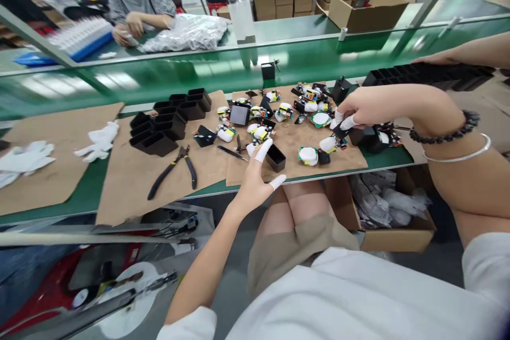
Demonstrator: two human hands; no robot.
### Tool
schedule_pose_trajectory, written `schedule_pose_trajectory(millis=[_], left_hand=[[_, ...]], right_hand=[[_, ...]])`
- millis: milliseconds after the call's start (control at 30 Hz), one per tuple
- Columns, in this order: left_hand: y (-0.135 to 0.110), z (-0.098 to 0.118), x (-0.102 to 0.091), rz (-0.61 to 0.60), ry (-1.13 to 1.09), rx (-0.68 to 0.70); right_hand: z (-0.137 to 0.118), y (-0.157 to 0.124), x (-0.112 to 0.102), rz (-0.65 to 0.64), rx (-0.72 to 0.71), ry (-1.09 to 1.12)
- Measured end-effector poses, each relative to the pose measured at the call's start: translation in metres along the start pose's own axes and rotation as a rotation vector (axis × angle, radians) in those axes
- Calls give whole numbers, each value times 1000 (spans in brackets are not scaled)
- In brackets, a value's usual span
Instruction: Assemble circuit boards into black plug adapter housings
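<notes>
My left hand [258, 176] reaches over the table edge with white finger cots on, fingers spread, touching a small black plastic housing [275, 158]. My right hand [364, 109] is closed in a pinch on a small black part [341, 129] above a circuit board with a white component [330, 144]. Both hands work over a brown cardboard sheet [295, 141] strewn with several small circuit boards [308, 155] and black housings.
Black pliers [175, 169] and a row of black housings [169, 122] lie to the left, with white gloves [99, 141] further left. A long black tray [422, 75] is at right. A cardboard box of bags [392, 212] sits under the table. Another person [135, 10] works across the green conveyor [199, 71].
</notes>
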State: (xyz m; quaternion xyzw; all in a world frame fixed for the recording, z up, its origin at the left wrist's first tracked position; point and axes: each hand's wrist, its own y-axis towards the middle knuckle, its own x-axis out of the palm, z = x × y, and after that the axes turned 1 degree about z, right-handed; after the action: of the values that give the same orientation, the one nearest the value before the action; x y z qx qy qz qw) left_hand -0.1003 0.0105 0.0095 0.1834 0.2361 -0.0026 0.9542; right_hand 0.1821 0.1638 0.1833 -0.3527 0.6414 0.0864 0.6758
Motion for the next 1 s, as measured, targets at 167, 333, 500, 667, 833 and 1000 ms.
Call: schedule_pose_trajectory(millis=[167,333,500,667,833,1000], left_hand=[[12,-15,21,105,-13,-8],[11,-17,19,83,-26,-47],[7,-14,19,88,-67,-96],[8,-11,20,88,-57,-85],[8,-11,19,65,-96,-97],[7,-13,20,77,-114,-87]], right_hand=[[-8,32,6,-140,48,-16],[-27,34,17,239,65,109],[-15,-8,38,138,55,174],[-1,-25,75,14,-44,273],[-5,-11,89,32,-178,358],[-9,-7,95,105,76,117]])
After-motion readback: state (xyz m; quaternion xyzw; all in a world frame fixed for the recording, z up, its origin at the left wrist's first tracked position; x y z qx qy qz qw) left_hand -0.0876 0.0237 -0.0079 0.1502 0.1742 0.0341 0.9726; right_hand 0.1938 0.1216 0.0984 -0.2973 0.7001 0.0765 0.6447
